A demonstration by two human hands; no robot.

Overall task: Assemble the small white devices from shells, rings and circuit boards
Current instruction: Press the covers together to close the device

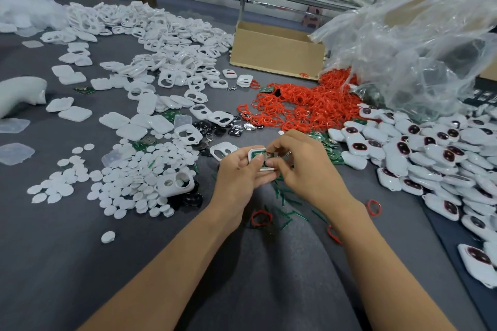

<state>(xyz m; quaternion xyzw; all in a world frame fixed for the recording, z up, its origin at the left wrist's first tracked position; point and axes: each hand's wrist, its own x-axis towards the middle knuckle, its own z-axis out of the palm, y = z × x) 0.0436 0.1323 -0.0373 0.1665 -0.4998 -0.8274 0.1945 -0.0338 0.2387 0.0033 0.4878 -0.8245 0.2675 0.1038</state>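
While both hands meet over the middle of the grey table (80,263), they hold one white shell (254,151) between them, open side up, with a green board (258,155) lying inside it. The left hand (238,172) grips the shell by its left end, fingers curled under it and thumb laid on the rim. The right hand (304,166) pinches the other end, its fingers bent close together with the tips down on the board and the thumb below; what lies under those tips is hidden.

Beyond the hands spreads a heap of red rings (304,107), and loose boards (334,154) lie just beside the right hand. To the right a large pile of finished devices (430,158), white with dark red windows, runs along the table edge. To the left lie white discs (126,174) with a two-holed shell (174,183) resting among them, and farther back is a wide drift of empty shells (166,35). Black pads (215,129) sit between the discs and the rings. Green slivers (285,196) and a single ring (261,217) lie on the table between the forearms. A cardboard box (274,48) and a clear plastic bag (416,43) stand at the back right
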